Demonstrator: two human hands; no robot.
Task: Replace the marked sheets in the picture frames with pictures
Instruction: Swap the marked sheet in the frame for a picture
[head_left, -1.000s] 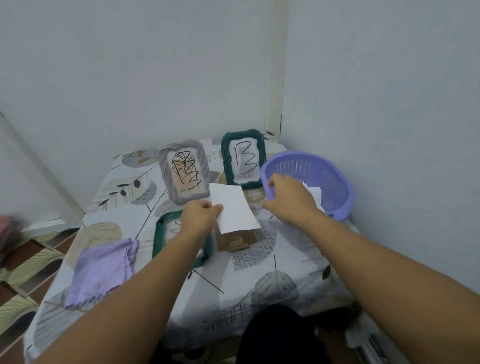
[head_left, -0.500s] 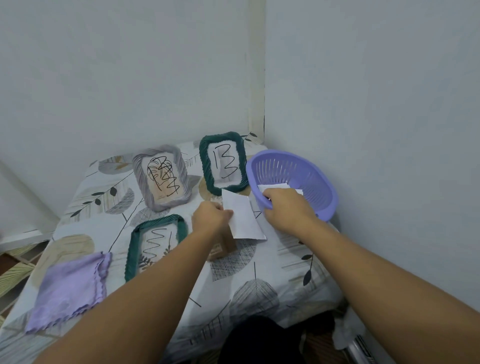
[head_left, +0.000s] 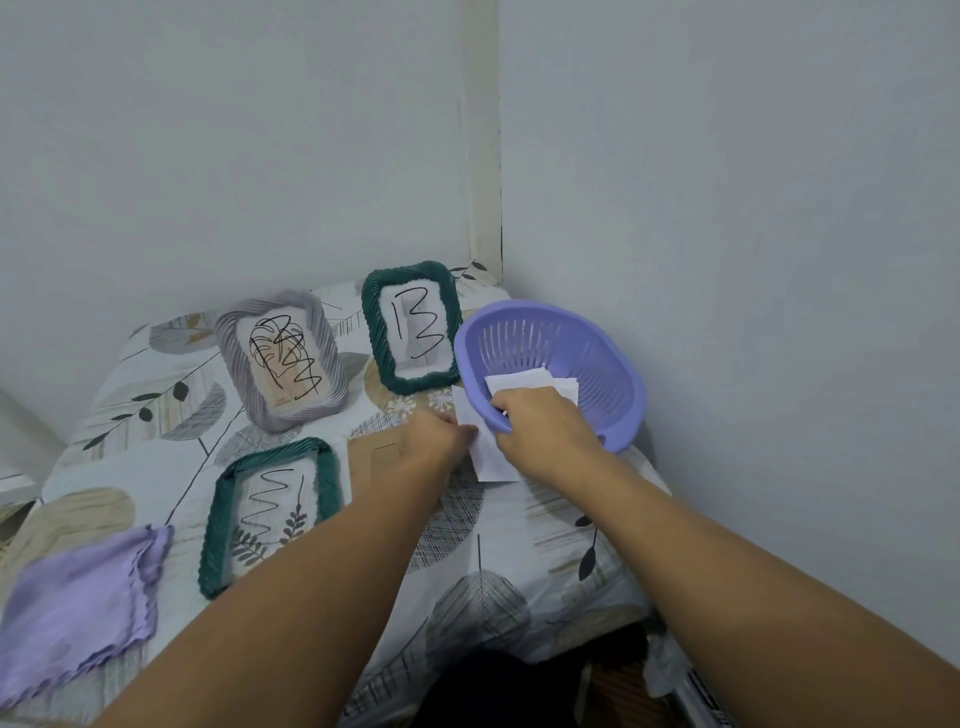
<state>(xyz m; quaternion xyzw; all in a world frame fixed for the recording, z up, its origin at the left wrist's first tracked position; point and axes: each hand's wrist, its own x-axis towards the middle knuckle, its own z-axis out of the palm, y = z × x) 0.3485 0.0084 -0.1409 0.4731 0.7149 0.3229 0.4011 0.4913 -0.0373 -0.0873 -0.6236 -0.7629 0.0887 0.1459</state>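
Head view, left hand (head_left: 434, 441) pinching sheet (head_left: 485, 457)

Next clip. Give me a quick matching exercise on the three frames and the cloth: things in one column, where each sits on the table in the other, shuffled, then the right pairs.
Things:
1. Grey frame
2. Green frame marked 13
3. Green frame with a zigzag
4. Purple cloth

Places:
A. Near left corner of the table
B. Lying flat, just left of the left forearm
C. Far end, right beside the purple basket
D. Far left, propped at a tilt

Pairs: 1-D, 2-C, 3-B, 4-A
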